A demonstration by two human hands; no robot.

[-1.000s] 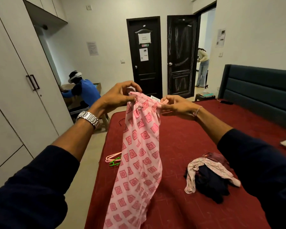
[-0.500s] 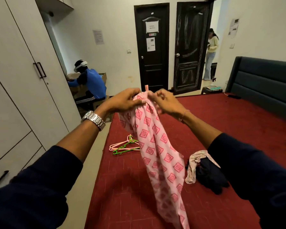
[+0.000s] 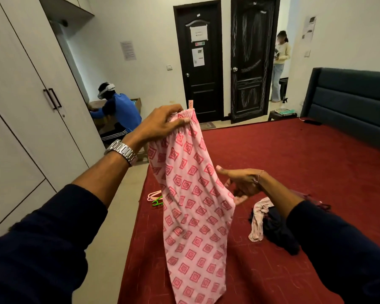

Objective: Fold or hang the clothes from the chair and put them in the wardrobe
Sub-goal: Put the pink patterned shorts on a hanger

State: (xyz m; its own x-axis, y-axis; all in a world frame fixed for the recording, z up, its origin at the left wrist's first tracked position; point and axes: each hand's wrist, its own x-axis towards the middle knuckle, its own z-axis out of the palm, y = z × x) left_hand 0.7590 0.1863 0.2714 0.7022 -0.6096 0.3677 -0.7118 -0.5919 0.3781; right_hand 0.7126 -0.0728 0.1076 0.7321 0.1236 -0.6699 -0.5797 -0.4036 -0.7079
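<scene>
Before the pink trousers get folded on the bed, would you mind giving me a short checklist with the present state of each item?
1. Left hand grips the waistband of the pink patterned trousers: ok.
2. Right hand has a hold on the trousers: not ok, its fingers are open beside the cloth.
3. Trousers hang straight, without twists: cannot tell, the lower end runs out of view.
4. Bare red bed surface available for folding: ok.
5. Hangers within reach near the bed edge: ok.
6. Wardrobe doors open to receive clothes: not ok, they are closed.
</scene>
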